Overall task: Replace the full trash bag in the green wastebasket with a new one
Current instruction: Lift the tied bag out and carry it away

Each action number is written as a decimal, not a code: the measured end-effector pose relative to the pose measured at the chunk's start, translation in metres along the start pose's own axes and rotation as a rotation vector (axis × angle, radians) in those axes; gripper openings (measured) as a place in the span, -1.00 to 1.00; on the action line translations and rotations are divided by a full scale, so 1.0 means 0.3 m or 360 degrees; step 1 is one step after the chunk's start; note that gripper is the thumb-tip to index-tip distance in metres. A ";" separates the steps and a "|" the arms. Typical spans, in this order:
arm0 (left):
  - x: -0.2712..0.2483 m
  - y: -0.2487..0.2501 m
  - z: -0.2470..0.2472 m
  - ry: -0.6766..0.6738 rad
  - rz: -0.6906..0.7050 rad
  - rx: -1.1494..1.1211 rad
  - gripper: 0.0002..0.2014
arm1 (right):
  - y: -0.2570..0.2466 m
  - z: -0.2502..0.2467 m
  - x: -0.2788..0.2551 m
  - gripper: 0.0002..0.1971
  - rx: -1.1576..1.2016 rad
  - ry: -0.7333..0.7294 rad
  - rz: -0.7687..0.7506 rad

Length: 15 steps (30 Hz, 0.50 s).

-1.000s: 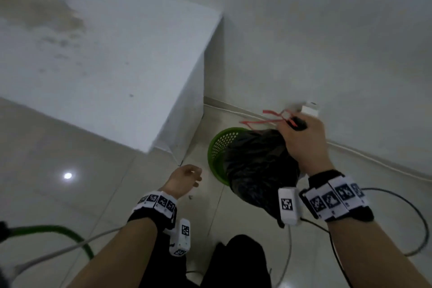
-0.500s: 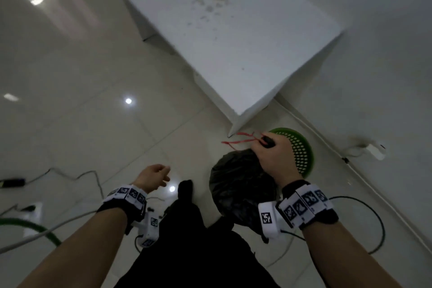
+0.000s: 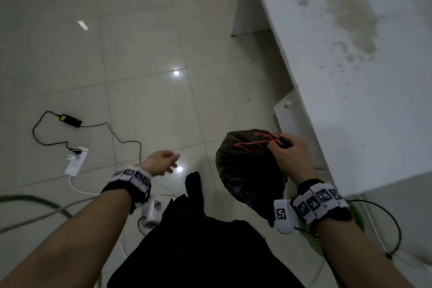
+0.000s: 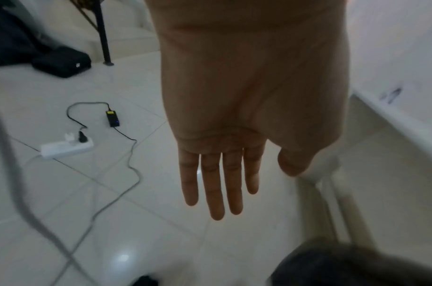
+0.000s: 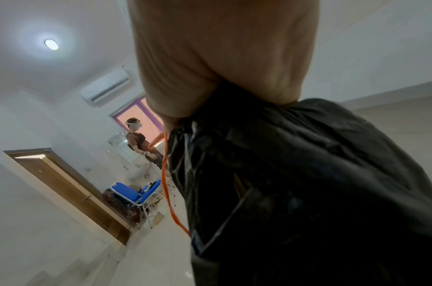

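Observation:
My right hand grips the gathered neck of the full black trash bag, which hangs in the air in front of my legs. Red drawstrings stick out leftward from the fist. In the right wrist view the black bag fills the lower right, and an orange-red drawstring dangles beside it. Only a sliver of the green wastebasket shows behind my right forearm, at the lower right. My left hand hangs empty over the floor, and its fingers are straight.
A white table fills the upper right, close to the bag. On the tiled floor at the left lie a white power strip and a black adapter with cables. A black cable loops at the right. Across the room another person stands near a blue chair.
The view has swung left, away from the wall. The bag has been lifted clear of the wastebasket, which has slid from beside the bag to behind my right forearm.

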<state>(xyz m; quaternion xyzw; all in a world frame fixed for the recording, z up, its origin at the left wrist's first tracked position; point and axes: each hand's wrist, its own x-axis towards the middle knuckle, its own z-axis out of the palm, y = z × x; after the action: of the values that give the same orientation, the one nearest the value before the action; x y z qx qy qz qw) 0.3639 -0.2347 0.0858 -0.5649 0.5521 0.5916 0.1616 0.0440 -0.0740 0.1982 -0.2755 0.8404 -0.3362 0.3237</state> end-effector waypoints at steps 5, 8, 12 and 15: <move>0.127 0.450 -0.364 0.0218 0.0437 -0.0261 -0.65 | -0.244 0.085 0.275 -0.83 -0.0011 -0.0045 -0.0059; 0.208 0.597 -0.540 0.0324 0.0494 -0.0449 -0.65 | -0.362 0.154 0.485 -0.79 0.0001 -0.0062 -0.0153; 0.361 0.625 -0.705 0.0341 0.0292 -0.0459 -0.66 | -0.524 0.251 0.799 -0.72 0.0044 -0.0120 -0.0217; 0.481 0.570 -0.829 0.0374 0.0028 -0.0369 -0.67 | -0.674 0.311 1.041 -0.69 0.0118 -0.0198 -0.0226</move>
<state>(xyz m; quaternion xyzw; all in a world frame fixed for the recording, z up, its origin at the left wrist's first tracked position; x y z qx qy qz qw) 0.3018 -0.5628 0.1059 -0.6403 0.5002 0.5824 0.0245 -0.0376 -0.4485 0.1837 -0.3427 0.7840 -0.3714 0.3605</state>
